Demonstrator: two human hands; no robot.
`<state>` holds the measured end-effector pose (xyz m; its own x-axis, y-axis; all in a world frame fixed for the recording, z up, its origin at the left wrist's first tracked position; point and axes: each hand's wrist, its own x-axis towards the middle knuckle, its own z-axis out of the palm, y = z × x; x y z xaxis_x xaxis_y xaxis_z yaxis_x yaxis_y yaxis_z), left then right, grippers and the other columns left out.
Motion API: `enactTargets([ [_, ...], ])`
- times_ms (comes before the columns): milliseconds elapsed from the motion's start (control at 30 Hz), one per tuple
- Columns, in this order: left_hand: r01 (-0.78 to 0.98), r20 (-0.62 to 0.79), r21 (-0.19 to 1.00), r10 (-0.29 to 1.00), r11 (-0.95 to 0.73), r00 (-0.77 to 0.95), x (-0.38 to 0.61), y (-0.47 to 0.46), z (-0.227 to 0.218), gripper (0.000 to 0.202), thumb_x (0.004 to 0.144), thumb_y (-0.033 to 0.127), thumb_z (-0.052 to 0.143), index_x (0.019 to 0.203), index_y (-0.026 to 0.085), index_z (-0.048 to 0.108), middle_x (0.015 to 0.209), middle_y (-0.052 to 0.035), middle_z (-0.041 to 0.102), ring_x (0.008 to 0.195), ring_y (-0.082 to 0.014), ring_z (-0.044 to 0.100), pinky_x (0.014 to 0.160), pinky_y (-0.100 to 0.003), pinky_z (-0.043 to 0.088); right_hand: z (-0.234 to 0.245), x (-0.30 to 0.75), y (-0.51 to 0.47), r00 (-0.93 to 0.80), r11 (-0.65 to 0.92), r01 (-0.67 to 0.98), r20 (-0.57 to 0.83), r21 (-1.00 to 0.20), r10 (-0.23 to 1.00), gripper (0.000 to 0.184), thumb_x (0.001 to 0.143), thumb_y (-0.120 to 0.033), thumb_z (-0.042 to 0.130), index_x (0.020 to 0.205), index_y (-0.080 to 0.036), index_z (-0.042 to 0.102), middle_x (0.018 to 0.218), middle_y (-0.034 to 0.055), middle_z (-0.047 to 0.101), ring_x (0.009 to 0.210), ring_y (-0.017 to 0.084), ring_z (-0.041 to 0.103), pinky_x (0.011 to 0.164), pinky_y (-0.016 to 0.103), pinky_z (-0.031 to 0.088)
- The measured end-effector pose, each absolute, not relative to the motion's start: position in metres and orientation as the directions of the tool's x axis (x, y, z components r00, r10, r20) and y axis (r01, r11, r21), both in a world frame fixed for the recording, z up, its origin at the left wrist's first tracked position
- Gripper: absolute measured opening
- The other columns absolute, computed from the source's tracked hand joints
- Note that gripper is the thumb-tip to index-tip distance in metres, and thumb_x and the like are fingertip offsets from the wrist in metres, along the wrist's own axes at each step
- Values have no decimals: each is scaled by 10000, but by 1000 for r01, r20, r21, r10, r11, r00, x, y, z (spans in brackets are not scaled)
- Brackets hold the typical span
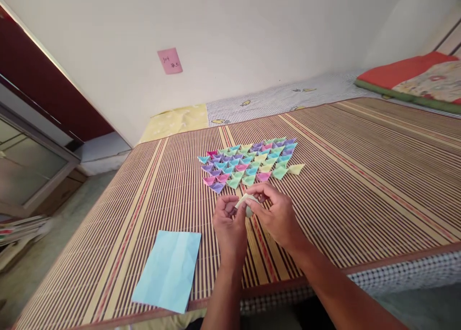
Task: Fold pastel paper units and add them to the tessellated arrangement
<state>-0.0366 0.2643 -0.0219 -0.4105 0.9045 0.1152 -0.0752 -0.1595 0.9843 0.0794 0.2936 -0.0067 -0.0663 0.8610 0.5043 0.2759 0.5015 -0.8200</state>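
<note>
My left hand point(228, 224) and my right hand point(277, 214) meet over the striped bamboo mat point(360, 176), both pinching a small pale green folded paper piece point(246, 201). Fingers of both hands are closed on it. Just beyond the hands lie several small folded paper triangles point(250, 162) in pink, purple, blue, green and yellow, laid in rows. A light blue paper sheet point(169, 270) lies flat on the mat to the left of my left forearm, near the front edge.
A pink sticky note point(170, 61) hangs on the white wall. A red and floral cushion point(414, 78) lies at the far right. A dark cabinet point(32, 109) stands at the left, with stacked papers point(19, 226) on the floor below.
</note>
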Motion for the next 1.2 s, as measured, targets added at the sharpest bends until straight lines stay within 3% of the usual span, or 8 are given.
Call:
enactTargets([
  [167, 8, 159, 985, 901, -170, -405, -37, 264, -25, 206, 851, 323, 755, 885, 219, 581, 712, 22, 653, 652, -143, 643, 606, -226, 475, -4, 83, 297, -129, 575, 256, 563, -777, 817, 100, 880, -128, 638, 880, -217, 682, 932, 32, 697, 905, 197, 650, 771, 319, 489],
  [367, 71, 197, 980, 893, -184, -405, -37, 263, -23, 179, 869, 320, 743, 900, 218, 599, 750, 7, 671, 675, -149, 649, 624, -235, 474, -2, 87, 299, -142, 474, 306, 453, -826, 880, 80, 860, -158, 681, 916, -214, 689, 842, 8, 682, 757, 174, 597, 680, 302, 454],
  [533, 3, 165, 984, 905, -177, -393, -38, 264, -21, 170, 848, 281, 744, 871, 217, 588, 734, 10, 657, 655, -142, 617, 603, -225, 457, -1, 87, 299, -188, 481, 275, 445, -832, 876, 57, 858, -173, 673, 829, -212, 704, 821, 13, 688, 752, 173, 595, 680, 296, 455],
  [733, -107, 130, 979, 940, -171, -317, -38, 265, -16, 174, 846, 299, 749, 851, 202, 605, 696, 19, 638, 635, -128, 593, 595, -215, 461, 0, 86, 296, -126, 417, 264, 397, -870, 909, 95, 880, -227, 630, 817, -188, 690, 714, 1, 665, 617, 151, 552, 581, 274, 431],
  [833, -156, 117, 972, 942, -173, -314, -38, 265, -16, 182, 838, 300, 761, 862, 197, 613, 714, 10, 667, 647, -129, 613, 607, -214, 477, 2, 86, 294, -103, 396, 232, 382, -889, 918, 115, 882, -244, 634, 806, -182, 695, 715, 11, 685, 646, 161, 593, 611, 279, 465],
  [1200, -153, 109, 976, 951, -158, -290, -44, 266, -16, 194, 794, 288, 803, 854, 191, 646, 713, 4, 688, 652, -134, 637, 622, -219, 489, -2, 85, 296, -78, 355, 128, 348, -926, 934, 107, 866, -255, 655, 787, -191, 692, 712, 11, 699, 658, 169, 637, 613, 279, 499],
])
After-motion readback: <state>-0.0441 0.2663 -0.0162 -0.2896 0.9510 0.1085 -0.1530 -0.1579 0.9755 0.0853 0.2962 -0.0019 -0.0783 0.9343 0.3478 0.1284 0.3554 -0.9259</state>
